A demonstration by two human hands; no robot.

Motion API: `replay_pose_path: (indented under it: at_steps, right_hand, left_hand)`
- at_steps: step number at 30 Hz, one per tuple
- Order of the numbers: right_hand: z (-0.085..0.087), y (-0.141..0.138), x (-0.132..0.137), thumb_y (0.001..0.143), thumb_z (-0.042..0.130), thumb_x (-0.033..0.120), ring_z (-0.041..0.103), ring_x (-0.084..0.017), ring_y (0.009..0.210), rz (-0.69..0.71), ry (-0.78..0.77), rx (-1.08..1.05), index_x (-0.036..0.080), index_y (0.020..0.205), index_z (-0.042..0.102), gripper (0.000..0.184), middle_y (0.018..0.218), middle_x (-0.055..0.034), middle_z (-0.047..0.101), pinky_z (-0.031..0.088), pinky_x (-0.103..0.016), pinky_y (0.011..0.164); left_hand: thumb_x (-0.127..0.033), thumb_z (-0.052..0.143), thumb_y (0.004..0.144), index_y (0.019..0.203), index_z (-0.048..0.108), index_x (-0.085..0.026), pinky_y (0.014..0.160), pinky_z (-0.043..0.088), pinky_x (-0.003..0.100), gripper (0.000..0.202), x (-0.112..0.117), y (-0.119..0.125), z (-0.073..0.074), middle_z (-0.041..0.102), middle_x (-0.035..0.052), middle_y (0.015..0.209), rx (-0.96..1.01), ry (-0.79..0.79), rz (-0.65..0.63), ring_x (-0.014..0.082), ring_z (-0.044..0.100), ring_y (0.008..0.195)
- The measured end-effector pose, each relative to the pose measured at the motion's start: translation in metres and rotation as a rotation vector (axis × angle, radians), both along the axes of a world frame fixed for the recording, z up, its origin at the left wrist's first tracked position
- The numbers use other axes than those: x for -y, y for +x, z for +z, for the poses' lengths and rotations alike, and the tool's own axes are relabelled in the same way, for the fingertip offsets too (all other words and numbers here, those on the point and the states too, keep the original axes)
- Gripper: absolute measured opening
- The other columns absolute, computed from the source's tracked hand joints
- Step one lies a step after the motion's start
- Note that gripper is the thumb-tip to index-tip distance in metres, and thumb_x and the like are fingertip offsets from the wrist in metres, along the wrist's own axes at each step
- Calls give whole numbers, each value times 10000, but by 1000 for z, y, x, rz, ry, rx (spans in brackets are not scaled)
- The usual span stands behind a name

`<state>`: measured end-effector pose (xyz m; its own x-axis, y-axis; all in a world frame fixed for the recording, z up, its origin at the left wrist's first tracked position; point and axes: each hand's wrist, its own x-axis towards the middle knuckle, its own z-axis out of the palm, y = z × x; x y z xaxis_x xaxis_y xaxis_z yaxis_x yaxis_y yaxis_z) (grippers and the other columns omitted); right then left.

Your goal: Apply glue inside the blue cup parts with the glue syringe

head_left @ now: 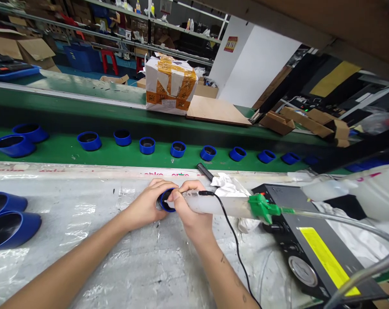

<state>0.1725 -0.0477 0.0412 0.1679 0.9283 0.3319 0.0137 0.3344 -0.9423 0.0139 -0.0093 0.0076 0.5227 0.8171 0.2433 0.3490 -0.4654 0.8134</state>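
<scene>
My left hand (149,204) is wrapped round a small blue cup-shaped part (164,200), holding it on the plastic-covered table (117,266) with its opening turned to the right. My right hand (189,206) grips a long translucent dispensing syringe (226,205) and holds its tip at the cup's mouth. A green fitting (261,208) caps the syringe's far end, and a clear hose (348,221) runs on from it. A thin black cable (234,240) leads from the syringe down past my right forearm.
A black controller box (313,240) with a yellow label and a dial sits at the right, a crumpled white rag (228,185) behind the syringe. Several blue cups (178,149) stand along the green conveyor (117,156). Two larger blue cups (7,221) lie at the left. Boxes behind.
</scene>
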Motion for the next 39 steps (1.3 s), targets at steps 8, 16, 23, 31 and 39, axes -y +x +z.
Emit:
replay_pose_path:
  at_steps: [8,16,23,31,39]
  right_hand:
    - [0,-2,-5,826,750,198,748,-182,649,-56,36,-21,274,817,653,124,700,50,761,606,-295,671]
    - [3,0,-7,830,766,185,731,-180,682,-149,80,-16,268,838,609,177,725,57,741,569,-312,708]
    - [6,2,-9,844,735,197,758,-188,678,-187,100,-46,268,838,608,146,714,63,765,590,-334,733]
    - [7,8,-9,835,726,207,750,-200,666,-247,88,-38,270,848,600,141,702,60,752,586,-369,750]
    - [6,13,-6,830,734,256,759,-224,721,-287,34,-1,272,856,576,160,730,37,758,585,-392,777]
  left_hand:
    - [63,710,709,1254,716,-215,1116,557,433,612,0,1,1,749,66,1282,0,4,-2,305,627,1288]
    - [29,717,735,1256,718,-217,1136,555,456,577,0,0,2,748,70,1290,-9,-6,-1,309,629,1289]
    - [29,709,713,1368,698,-234,1180,540,505,706,-2,-1,-2,724,89,1370,-9,-12,-6,334,610,1365]
    - [2,702,721,1352,693,-236,1193,531,505,674,-1,-1,-3,723,91,1358,-8,-9,-4,326,612,1362]
    - [-13,727,702,1309,705,-268,1181,541,496,659,-2,0,0,754,69,1345,-18,-17,14,328,639,1350]
